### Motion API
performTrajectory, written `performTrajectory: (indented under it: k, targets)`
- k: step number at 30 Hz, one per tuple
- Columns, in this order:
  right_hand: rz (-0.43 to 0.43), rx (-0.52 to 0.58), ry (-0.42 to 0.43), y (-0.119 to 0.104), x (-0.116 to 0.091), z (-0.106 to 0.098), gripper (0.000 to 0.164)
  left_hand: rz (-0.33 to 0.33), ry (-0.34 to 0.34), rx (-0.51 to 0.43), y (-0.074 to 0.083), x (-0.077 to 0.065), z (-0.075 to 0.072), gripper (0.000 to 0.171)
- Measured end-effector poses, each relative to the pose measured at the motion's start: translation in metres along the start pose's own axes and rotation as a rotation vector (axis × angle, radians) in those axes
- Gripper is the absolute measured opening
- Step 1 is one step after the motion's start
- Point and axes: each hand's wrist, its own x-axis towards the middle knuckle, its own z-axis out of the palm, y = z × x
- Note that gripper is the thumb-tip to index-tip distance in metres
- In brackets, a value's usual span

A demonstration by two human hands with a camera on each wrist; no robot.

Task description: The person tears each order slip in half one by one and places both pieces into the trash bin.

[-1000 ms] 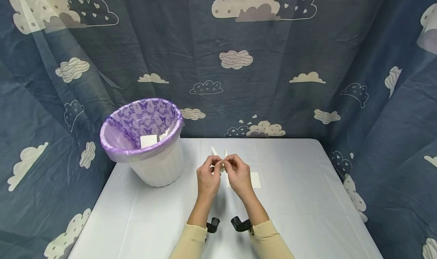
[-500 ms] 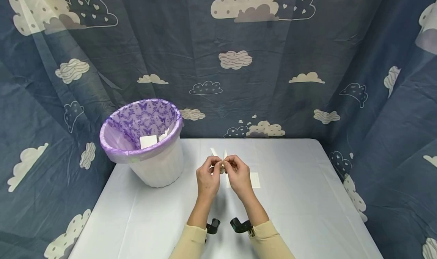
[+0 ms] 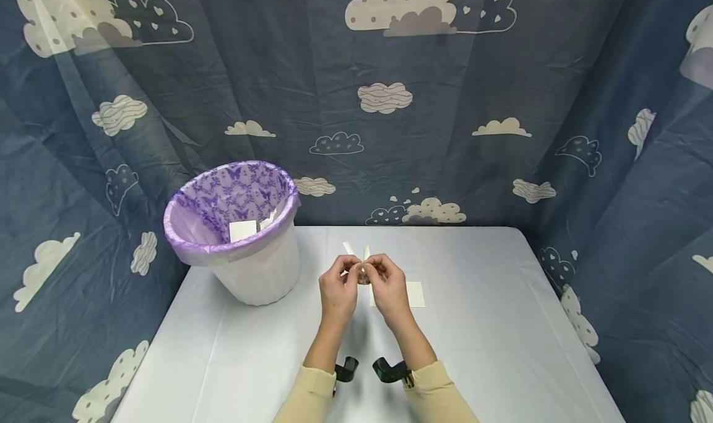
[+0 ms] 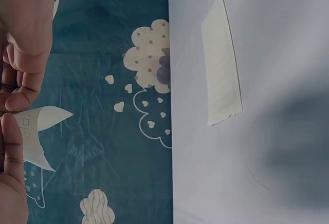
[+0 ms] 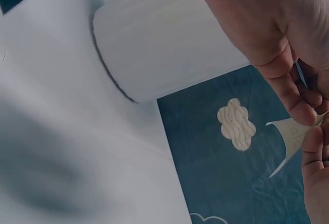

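Observation:
Both hands meet over the middle of the table. Thumb and fingers of my left hand [image 3: 338,293] and right hand [image 3: 391,293] pinch a small piece of white paper [image 4: 32,131] between them. The paper is bent into a curve, and two pointed ends stand up beyond the fingertips. Small printed squares show on it in the left wrist view. A small brownish patch [image 3: 364,278] shows between the thumbs; I cannot tell what it is. Beneath the hands lies a flat pale paper strip [image 4: 222,70], with one ragged end; the right hand partly covers it in the head view.
A white bin [image 3: 259,280] with a purple butterfly-patterned liner [image 3: 231,184] stands at the table's left. Inside it lie a white square piece [image 3: 242,230] and other pale scraps. A dark blue cloud-print curtain [image 3: 334,57] hangs behind and at both sides.
The brownish patch between the thumbs shows larger than before. The hands have shifted only slightly and keep pinching the paper. Bin and table strip look unmoved.

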Motion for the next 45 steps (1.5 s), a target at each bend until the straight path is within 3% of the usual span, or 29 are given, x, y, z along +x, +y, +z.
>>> performTrajectory:
  k: [14,33,40,45]
  targets:
    - [0.036,0.041,0.009,-0.0016,-0.0014,0.0029,0.005,-0.080,-0.014,-0.048,0.0001,-0.0006,-0.0035,0.005]
    - [0.033,0.097,0.039,-0.0057,-0.0029,0.0054,0.006,-0.048,-0.010,-0.075,0.0050,-0.0001,-0.0067,0.010]
    - [0.004,0.090,0.048,-0.0066,-0.0017,0.0039,0.006,-0.047,-0.009,-0.151,0.0086,0.0015,-0.0083,0.003]
    - [-0.006,0.080,0.064,-0.0076,-0.0012,0.0010,0.008,-0.042,-0.015,-0.142,0.0091,0.0015,-0.0092,0.005]
